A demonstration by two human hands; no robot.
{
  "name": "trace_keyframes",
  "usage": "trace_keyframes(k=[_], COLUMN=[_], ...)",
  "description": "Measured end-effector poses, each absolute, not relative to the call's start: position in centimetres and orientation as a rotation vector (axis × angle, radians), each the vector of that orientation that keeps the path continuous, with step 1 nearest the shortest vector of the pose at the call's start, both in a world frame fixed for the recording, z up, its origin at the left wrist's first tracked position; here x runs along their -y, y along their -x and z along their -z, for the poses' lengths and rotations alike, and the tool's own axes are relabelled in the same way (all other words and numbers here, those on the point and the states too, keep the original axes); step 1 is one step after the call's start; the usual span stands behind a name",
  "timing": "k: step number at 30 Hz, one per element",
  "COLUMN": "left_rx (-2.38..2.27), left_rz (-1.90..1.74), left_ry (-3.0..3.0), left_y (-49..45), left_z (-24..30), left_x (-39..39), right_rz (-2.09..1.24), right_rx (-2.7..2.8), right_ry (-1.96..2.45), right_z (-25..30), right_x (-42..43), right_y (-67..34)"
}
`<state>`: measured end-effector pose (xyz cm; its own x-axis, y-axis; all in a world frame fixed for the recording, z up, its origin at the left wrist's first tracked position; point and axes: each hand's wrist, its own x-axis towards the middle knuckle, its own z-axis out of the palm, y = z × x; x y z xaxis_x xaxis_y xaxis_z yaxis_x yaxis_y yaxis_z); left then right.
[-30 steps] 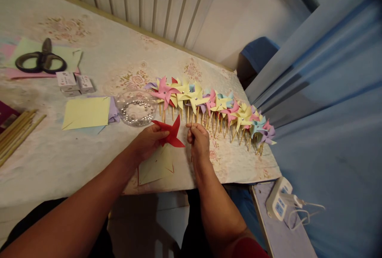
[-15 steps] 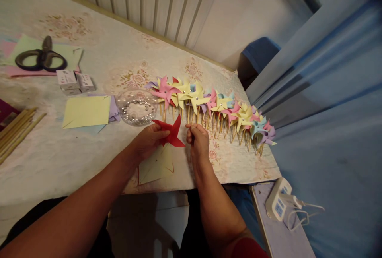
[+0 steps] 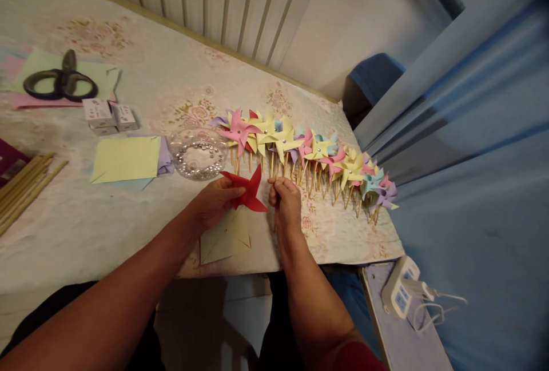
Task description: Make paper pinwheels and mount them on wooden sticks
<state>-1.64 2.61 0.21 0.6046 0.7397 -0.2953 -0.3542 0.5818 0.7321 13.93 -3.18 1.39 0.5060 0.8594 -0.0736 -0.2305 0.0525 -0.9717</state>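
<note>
Between the thumb and fingers of my left hand (image 3: 217,200) is a red paper pinwheel (image 3: 249,191), its blades folded in and pointing up and to the right. Just right of it, apart from the paper, my right hand (image 3: 285,199) is closed in a pinch. Whatever its fingers hold is too small and hidden to make out. Under the red pinwheel lies a pale yellow paper square (image 3: 225,239) with cut corners. A clear round dish (image 3: 199,154) with small silver pins stands beyond my left hand. Finished pinwheels (image 3: 283,136) on sticks lie in a long row behind both hands.
Black-handled scissors (image 3: 64,82) rest on coloured paper at the far left, near small white boxes (image 3: 98,114). More paper squares (image 3: 124,159) and a bundle of sticks (image 3: 26,188) lie on the left. A power strip (image 3: 401,288) sits beyond the table's right front edge, beside a blue curtain (image 3: 467,199).
</note>
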Motion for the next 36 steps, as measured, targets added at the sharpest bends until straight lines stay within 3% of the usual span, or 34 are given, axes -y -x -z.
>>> trace_keyframes(k=[36], left_rx=[-0.593], left_rz=[-0.716], left_ry=[-0.716], left_y=[1.79], left_z=[0.01], left_x=[-2.54], right_rz=[-0.981], right_rx=[0.553], right_ry=[1.26], right_z=[-1.25], right_x=[2.96], right_y=[-13.9])
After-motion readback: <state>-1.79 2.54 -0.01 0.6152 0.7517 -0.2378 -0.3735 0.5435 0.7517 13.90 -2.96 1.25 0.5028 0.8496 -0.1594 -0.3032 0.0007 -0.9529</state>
